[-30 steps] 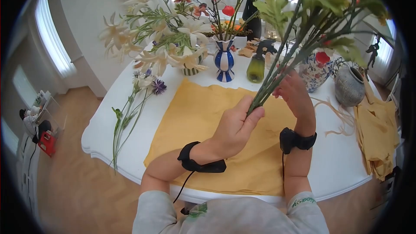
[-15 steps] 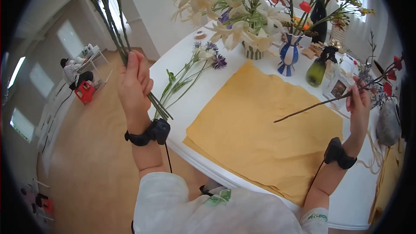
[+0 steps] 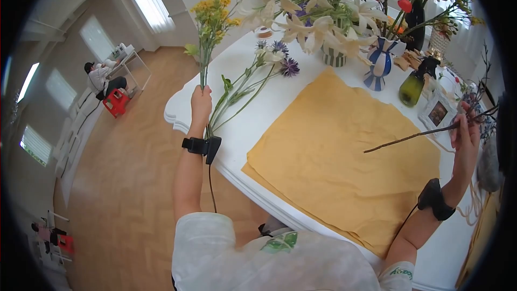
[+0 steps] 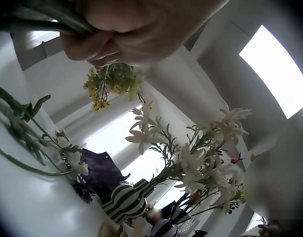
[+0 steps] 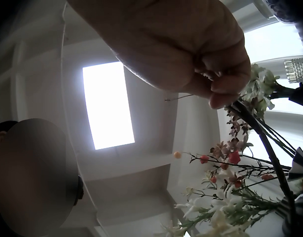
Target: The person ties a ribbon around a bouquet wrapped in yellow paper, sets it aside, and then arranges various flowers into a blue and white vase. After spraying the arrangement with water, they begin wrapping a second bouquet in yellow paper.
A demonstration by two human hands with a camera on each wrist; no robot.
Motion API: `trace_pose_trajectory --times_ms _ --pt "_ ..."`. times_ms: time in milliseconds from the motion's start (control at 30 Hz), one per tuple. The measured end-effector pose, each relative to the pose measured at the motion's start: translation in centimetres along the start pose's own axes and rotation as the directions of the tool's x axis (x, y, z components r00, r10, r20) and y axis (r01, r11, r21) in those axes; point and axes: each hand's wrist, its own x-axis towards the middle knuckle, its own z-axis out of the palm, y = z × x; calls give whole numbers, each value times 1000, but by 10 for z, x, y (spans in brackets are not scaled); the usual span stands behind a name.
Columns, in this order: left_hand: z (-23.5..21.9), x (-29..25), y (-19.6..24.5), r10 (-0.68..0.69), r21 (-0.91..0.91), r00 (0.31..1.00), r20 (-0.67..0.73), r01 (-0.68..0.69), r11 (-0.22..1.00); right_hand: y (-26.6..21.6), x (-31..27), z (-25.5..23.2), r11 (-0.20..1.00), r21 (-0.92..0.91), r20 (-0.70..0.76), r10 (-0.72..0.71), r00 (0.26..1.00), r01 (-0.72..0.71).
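Observation:
My left hand [image 3: 201, 105] grips a bunch of yellow flowers [image 3: 211, 19] by its green stems, held upright by the table's left edge. In the left wrist view the fingers curl round thick stems [image 4: 52, 19]. My right hand [image 3: 466, 129] pinches a thin brown branch [image 3: 409, 137], whose bare end points left over the yellow wrapping sheets [image 3: 344, 156]. In the right wrist view the branch [image 5: 270, 143] runs down from the fingertips. Cut purple and white flowers [image 3: 290, 67] lie on the table beside the left hand.
On the white table [image 3: 226, 145], a blue-striped vase [image 3: 381, 62], a green-striped vase [image 3: 334, 56], a green bottle [image 3: 411, 89] and a photo frame [image 3: 437, 113] stand at the back. A grey vase [image 3: 488, 167] is far right. Beyond, a person sits on a red stool [image 3: 115, 102].
My left hand has carried the bunch from over the yellow sheets to the left. My right hand has moved right, away from the bunch, with the brown branch between its fingers.

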Motion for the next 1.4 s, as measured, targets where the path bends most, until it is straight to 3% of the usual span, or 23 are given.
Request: trace_pose_trajectory --times_ms 33,67,167,300,467,533,667,733,767,833,867,967,1033,1100,1167,1233,1300,1367,1400 --pt "7 0 -2 -30 18 999 19 30 999 0 0 2 1000 14 -20 -1 1000 1" --pt "13 -5 6 -155 -21 987 49 156 988 -1 -1 3 1000 28 -42 -2 999 3" --pt "38 11 -26 -44 77 999 32 41 996 -2 -2 3 1000 6 -47 4 999 -4" --pt "59 6 -21 -205 -25 972 118 209 978 -2 -2 3 1000 26 -48 16 999 -15" --pt "75 16 -47 -197 78 958 210 184 980 -1 -1 5 999 31 -64 14 998 -12" --pt "75 14 -49 -253 205 913 319 194 959 -4 -2 7 999 34 -67 18 998 -16" --pt "72 4 -50 -264 116 858 440 237 964 -4 -2 6 1000 -1 -47 11 999 -11" --pt "67 5 -49 -166 362 901 401 11 932 -7 -3 8 1000 5 -50 11 999 -11" --pt "66 5 -51 -162 360 899 407 5 933 -7 -3 9 1000 13 -47 13 999 -13" --pt "65 4 -55 83 458 951 299 -220 861 -5 -1 8 1000 21 -59 20 998 -19" --pt "61 1 -38 -52 499 937 345 -137 856 -6 -2 8 1000 17 -34 19 999 -19" --pt "58 -4 -18 93 569 943 318 -269 777 -11 -5 13 1000 8 -26 22 999 -22" --pt "61 -9 -1 93 579 945 313 -268 770 -17 -8 18 999 51 -19 3 1000 -2" --pt "65 -11 10 371 492 877 306 -479 727 -17 -8 17 999 50 -35 6 999 -4" --pt "74 -30 42 430 482 841 329 -541 689 -18 -7 18 999 40 -26 2 1000 -1" --pt "82 -61 86 475 187 681 557 -661 727 -24 -9 23 999 25 -43 -21 999 22" --pt "93 -101 134 328 -12 517 791 -523 852 -27 -12 30 997 70 -13 -25 1000 26" --pt "112 -132 163 395 -202 258 882 -550 810 -31 -15 33 993 113 42 -45 998 40" --pt "124 -145 171 408 -228 234 883 -546 806 -34 -18 36 990 128 43 -65 997 58"
